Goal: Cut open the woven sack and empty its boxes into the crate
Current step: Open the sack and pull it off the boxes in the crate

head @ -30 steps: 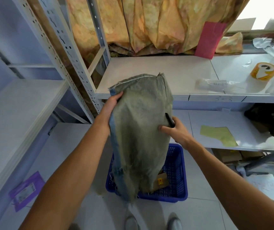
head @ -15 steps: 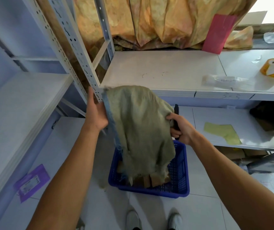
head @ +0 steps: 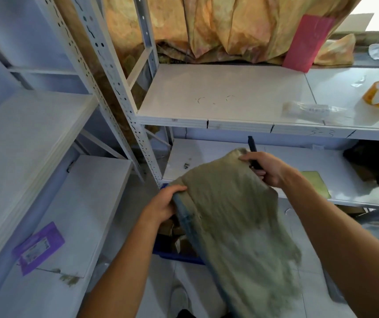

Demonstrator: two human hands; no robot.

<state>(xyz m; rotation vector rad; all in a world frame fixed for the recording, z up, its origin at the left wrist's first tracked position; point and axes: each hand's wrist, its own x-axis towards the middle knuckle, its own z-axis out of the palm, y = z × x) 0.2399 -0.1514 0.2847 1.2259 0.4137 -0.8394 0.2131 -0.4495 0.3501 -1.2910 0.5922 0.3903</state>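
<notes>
White shelves (head: 218,97) flank a limp sack (head: 234,216) held above the crate (head: 177,257), hiding most boxes (head: 176,228). One edge sits in the left hand (head: 161,206), its grip curled; the right hand (head: 270,168) pinches the top plus a black tool (head: 252,149).

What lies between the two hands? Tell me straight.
In the head view, the woven sack spans the gap: the left hand grips its blue-edged side, the right hand holds its top corner and a dark tool.
</notes>
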